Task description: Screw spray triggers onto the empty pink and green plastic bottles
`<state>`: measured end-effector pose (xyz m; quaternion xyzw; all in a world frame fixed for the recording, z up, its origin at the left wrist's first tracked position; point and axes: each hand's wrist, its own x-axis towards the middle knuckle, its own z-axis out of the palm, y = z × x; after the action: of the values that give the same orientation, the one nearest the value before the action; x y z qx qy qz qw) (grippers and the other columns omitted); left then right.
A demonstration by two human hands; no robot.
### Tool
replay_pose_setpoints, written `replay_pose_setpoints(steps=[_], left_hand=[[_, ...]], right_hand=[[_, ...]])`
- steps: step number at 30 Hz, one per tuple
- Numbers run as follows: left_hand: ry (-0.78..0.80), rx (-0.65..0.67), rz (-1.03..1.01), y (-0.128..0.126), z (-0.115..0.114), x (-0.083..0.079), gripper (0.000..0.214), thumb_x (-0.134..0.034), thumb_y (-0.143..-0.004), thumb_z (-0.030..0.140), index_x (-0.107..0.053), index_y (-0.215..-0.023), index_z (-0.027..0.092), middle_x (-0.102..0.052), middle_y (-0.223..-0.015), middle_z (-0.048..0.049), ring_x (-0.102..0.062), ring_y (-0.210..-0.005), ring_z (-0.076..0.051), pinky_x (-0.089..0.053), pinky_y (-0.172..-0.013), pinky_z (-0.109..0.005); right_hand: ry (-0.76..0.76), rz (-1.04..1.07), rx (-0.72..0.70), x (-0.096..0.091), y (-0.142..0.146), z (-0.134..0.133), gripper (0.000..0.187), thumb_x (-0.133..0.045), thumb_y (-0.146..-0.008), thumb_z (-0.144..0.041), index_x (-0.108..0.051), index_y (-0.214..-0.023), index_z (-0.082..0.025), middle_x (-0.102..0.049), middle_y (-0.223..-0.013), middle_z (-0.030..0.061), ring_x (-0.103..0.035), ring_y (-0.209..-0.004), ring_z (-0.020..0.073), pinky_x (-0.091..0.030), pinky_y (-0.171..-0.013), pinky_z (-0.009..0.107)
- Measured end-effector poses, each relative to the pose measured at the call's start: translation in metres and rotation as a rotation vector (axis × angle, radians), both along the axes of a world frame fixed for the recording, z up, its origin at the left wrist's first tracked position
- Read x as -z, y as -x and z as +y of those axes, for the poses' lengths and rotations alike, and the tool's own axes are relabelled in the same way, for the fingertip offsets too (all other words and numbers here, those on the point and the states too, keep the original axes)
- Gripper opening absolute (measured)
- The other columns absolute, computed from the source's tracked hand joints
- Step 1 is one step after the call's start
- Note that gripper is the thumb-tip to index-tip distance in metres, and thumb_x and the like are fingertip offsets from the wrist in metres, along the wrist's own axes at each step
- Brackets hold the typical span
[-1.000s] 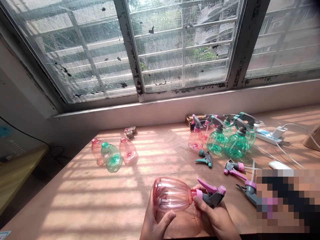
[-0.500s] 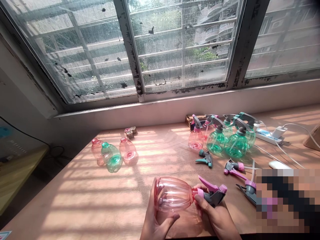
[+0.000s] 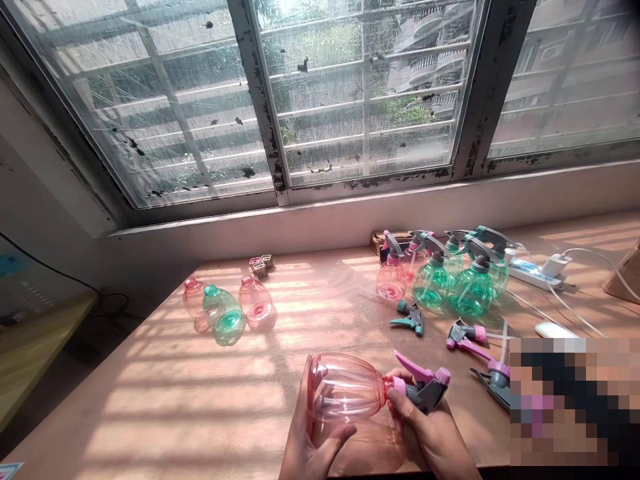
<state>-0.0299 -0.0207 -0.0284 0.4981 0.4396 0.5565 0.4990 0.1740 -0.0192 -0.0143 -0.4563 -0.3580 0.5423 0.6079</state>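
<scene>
A clear pink spray bottle [image 3: 350, 387] lies sideways in the air just above the table's near edge, base to the left. Around its base curls my left hand [image 3: 315, 427], its thumb below the body. My right hand [image 3: 430, 423] pinches the pink collar of the trigger spray head [image 3: 423, 383], which sits at the bottle's neck. That head is grey with a pink lever pointing up. Whether the collar is fully screwed down I cannot tell. Loose spray heads lie past my right hand: a teal and grey one [image 3: 411, 318] and a pink one [image 3: 466, 335].
Two pink bottles and a green bottle [image 3: 223, 317] without heads stand at left. Several spray bottles with heads [image 3: 473, 287] stand at back right, near a power strip [image 3: 533, 272] and cables. Small boxes [image 3: 260, 265] sit near the wall. A blurred patch covers the lower right.
Both hands keep their hold on the bottle and its spray head. The spray head has shifted very slightly left; nothing else has visibly moved on the table.
</scene>
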Motion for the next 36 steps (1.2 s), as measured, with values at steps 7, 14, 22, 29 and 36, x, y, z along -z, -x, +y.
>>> replay_pose_setpoints(steps=[7, 14, 22, 29, 36], left_hand=[[-0.007, 0.029, 0.108, 0.009, 0.0, -0.004, 0.088, -0.082, -0.085, 0.047, -0.04, -0.162, 0.037, -0.038, -0.174, -0.004, -0.029, -0.162, -0.034, -0.022, -0.133, -0.049], [0.043, -0.004, -0.033, 0.002, -0.001, -0.001, 0.095, -0.089, -0.079, 0.045, -0.041, -0.161, 0.04, -0.039, -0.173, -0.0037, -0.042, -0.155, -0.035, -0.031, -0.13, -0.047], [-0.008, 0.033, 0.06, 0.01, -0.001, -0.008, 0.105, -0.088, -0.081, 0.04, -0.027, -0.166, 0.041, -0.039, -0.173, -0.0039, -0.032, -0.161, -0.032, -0.022, -0.133, -0.047], [0.038, 0.048, 0.063, 0.012, 0.0, -0.007, 0.092, -0.088, -0.081, 0.042, -0.042, -0.161, 0.037, -0.043, -0.171, -0.0075, -0.045, -0.154, -0.036, -0.036, -0.127, -0.048], [0.042, -0.023, 0.006, -0.001, -0.002, -0.002, 0.107, -0.089, -0.078, 0.044, -0.028, -0.165, 0.042, -0.043, -0.17, -0.006, -0.045, -0.154, -0.033, -0.038, -0.126, -0.048]], right_hand=[[-0.004, -0.078, -0.049, -0.001, -0.002, 0.0, 0.046, -0.083, -0.08, -0.065, -0.073, -0.093, -0.022, -0.062, -0.058, -0.003, -0.057, -0.055, 0.0173, -0.045, -0.059, 0.029], [-0.022, -0.069, 0.006, -0.002, 0.0, -0.001, 0.045, -0.083, -0.08, -0.063, -0.074, -0.093, -0.021, -0.064, -0.065, -0.0021, -0.054, -0.059, 0.016, -0.045, -0.061, 0.027], [-0.021, -0.09, -0.009, 0.003, -0.003, 0.001, 0.046, -0.084, -0.079, -0.064, -0.076, -0.095, -0.022, -0.07, -0.068, 0.0005, -0.06, -0.062, 0.0185, -0.049, -0.066, 0.03], [0.0, -0.118, -0.028, 0.01, -0.007, 0.004, 0.049, -0.085, -0.076, -0.066, -0.077, -0.099, -0.023, -0.074, -0.073, 0.0026, -0.063, -0.066, 0.0207, -0.052, -0.069, 0.032], [-0.002, -0.109, -0.065, 0.016, -0.009, 0.005, 0.044, -0.084, -0.081, -0.062, -0.076, -0.1, -0.023, -0.069, -0.068, -0.0006, -0.061, -0.063, 0.0184, -0.05, -0.067, 0.03]])
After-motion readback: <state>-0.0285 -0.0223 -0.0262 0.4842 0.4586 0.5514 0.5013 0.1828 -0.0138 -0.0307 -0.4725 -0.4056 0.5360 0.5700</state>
